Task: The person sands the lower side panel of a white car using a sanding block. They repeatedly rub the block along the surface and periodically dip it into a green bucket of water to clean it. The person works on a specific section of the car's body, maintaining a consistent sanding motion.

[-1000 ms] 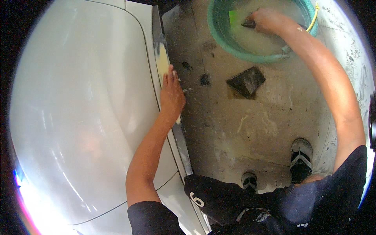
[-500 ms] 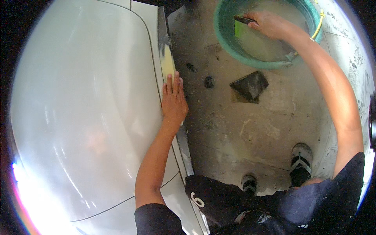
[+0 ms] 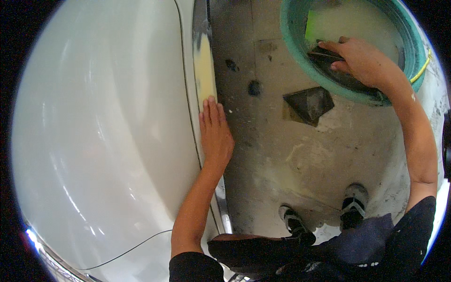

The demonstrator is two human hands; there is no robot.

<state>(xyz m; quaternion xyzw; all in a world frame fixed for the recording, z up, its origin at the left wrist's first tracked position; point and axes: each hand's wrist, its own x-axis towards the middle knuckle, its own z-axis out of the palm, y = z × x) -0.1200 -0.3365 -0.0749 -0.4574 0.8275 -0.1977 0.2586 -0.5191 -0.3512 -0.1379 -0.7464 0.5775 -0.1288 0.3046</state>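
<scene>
My left hand (image 3: 216,136) lies flat along the sill of a white car body panel (image 3: 108,108), fingers stretched. Its fingertips touch the lower end of a smooth yellow filler patch (image 3: 205,70), with grey and bare dark areas around the patch's upper end. Reaching into a round green tub (image 3: 292,51) of cloudy water, my right hand (image 3: 366,63) grips a dark flat piece (image 3: 324,57) between thumb and fingers; its exact kind is unclear. Beside it, a bright green flat thing (image 3: 310,26) shows at the tub's inner left wall.
A dark folded sheet (image 3: 310,104) lies on the stained concrete floor (image 3: 277,160) between the car and the tub. A yellow hose or cord (image 3: 423,68) hangs over the tub's right rim. My shoes (image 3: 354,199) stand at the lower right.
My right hand has moved lower within the tub, near its front rim, still with the dark piece; the bright green thing now sits apart above it. My left hand stays on the sill.
</scene>
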